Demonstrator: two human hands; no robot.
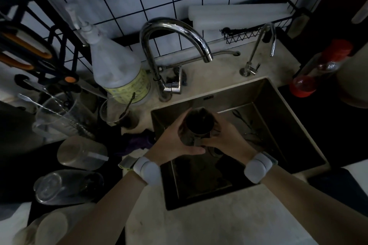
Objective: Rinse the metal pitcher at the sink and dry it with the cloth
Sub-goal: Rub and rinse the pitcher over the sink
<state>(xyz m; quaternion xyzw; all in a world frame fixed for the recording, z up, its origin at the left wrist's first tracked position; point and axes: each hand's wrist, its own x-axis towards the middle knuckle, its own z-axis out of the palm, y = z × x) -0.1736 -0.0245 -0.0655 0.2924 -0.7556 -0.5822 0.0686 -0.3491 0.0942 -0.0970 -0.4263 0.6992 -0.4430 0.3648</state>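
The metal pitcher (199,125) is upright over the dark steel sink (264,109), its open mouth facing up and its spout pointing away from me. My left hand (171,141) wraps its left side and bottom. My right hand (227,137) grips its right side near the handle. The chrome faucet (173,32) arches above the basin, its outlet ahead of the pitcher; no water is visible. A dark purple cloth (139,141) lies crumpled on the counter just left of the sink.
A large soap bottle (117,65) and clear measuring jugs (57,119) crowd the counter at left, with overturned plastic containers (69,187) below them. A small second tap (258,49) and a red-capped bottle (320,67) stand at right. Scissors-like utensils (249,125) lie in the sink.
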